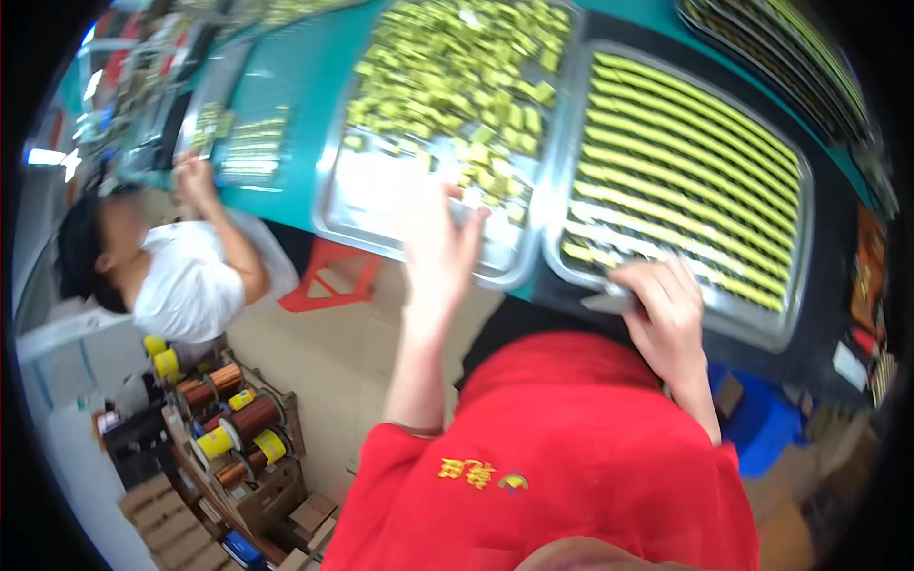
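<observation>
My left hand [440, 238] reaches over the near part of a metal tray [328, 195] heaped with small yellow-green blocks [447, 81]. Its fingers look stretched out and apart; glare washes out part of them, and I see no block in them. My right hand [666, 305] is curled at the near edge of a second metal tray [804, 247]. Its fingers close on a flat grey piece [607, 303], perhaps a metal strip, blurred and partly covered. In this tray similar yellow-green blocks [695, 152] stand in long, even rows, with a shorter row nearest me.
The trays rest on a green and black bench. Stacked trays [781, 57] stand at the far right. To the left a person in white [190, 276] works over a clear sheet of small pieces [255, 143]. A red stool [333, 276] and wire spools [252, 419] stand below.
</observation>
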Available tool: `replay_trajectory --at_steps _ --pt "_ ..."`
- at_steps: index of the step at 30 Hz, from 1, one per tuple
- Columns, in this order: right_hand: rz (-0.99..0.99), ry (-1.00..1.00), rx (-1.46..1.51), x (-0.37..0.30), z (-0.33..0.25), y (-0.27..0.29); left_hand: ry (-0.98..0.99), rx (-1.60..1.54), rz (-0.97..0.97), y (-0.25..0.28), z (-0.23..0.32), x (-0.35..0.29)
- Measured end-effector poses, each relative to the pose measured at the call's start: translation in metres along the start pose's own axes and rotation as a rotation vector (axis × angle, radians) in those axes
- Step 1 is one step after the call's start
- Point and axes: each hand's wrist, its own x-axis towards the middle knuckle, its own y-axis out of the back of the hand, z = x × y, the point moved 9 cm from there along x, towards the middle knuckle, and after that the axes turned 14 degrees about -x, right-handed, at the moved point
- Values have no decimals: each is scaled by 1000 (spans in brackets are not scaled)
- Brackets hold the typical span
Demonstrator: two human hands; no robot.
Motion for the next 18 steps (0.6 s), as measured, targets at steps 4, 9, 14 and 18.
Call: replay_trajectory --at_steps 4,9,14,18 --pt "-7 -27 -38 -8 2 5 113 -132 -27 0 0 -4" --pt "-27 7 61 -4 -1 9 379 -745 3 15 11 -15" --pt "106 36 127 8 -20 10 539 -1412 -430 -53 48 -53" --pt "232 150 79 7 -29 17 540 -1575 -472 -78 75 -61"
